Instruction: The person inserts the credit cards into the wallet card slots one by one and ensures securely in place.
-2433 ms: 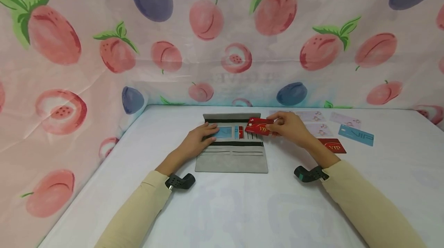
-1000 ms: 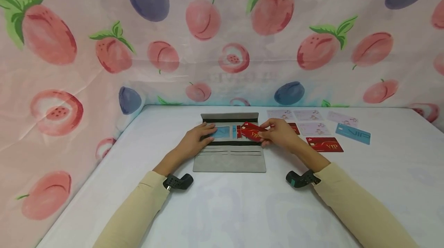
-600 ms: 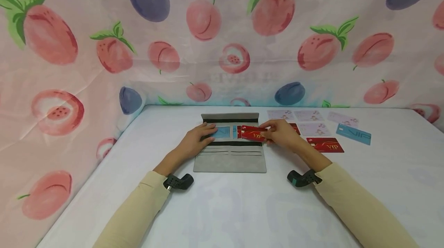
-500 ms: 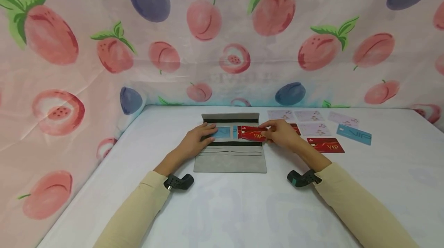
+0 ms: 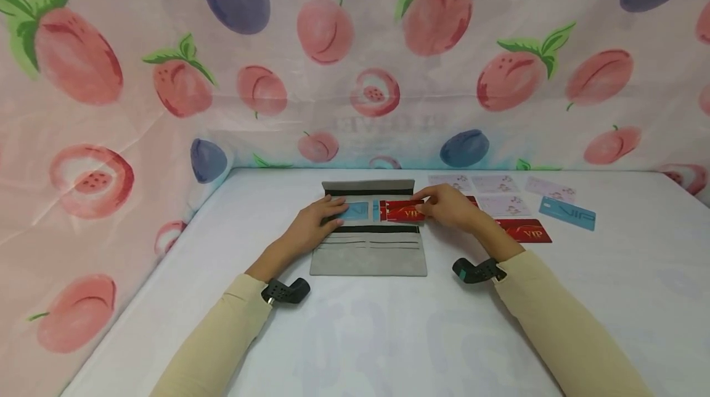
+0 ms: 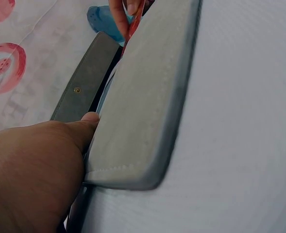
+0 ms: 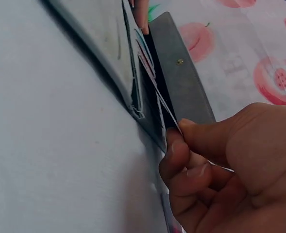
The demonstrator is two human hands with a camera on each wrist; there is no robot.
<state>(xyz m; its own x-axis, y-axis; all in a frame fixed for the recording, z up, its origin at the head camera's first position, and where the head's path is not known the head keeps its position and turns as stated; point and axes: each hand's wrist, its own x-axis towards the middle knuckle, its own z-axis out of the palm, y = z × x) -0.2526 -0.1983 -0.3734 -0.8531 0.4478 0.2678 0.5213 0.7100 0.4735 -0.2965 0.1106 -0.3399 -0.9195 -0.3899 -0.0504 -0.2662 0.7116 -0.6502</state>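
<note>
1. Where your left hand [image 5: 314, 222] lies left of centre in the head view, its fingers are stretched flat on the left end of the open grey wallet [image 5: 368, 254], pressing it to the white table [image 5: 355, 335]; the fingertips rest on the blue card [image 5: 355, 211] already seated in a slot.
2. Just right of that blue card, a thin blue edge and a thin red edge show in the next slots, so this row already holds several cards.
3. At frame centre, the red VIP card [image 5: 403, 212] lies with its long axis running left to right, in line with the slot row, partly over the wallet's right end.
4. Your right hand [image 5: 450, 209] pinches that card's right end between thumb and fingers, so the wallet lies directly to its left; this hand is the nearer one to the slot mouth. In the right wrist view the card [image 7: 158, 92] runs edge-on from your fingertips [image 7: 177, 145] into the gap beside the grey flap [image 7: 181, 73].
5. Right of centre, loose cards lie flat on the table: another red VIP card [image 5: 524, 231], pale patterned cards [image 5: 501, 195], and a blue VIP card [image 5: 567, 212] farthest right.
</note>
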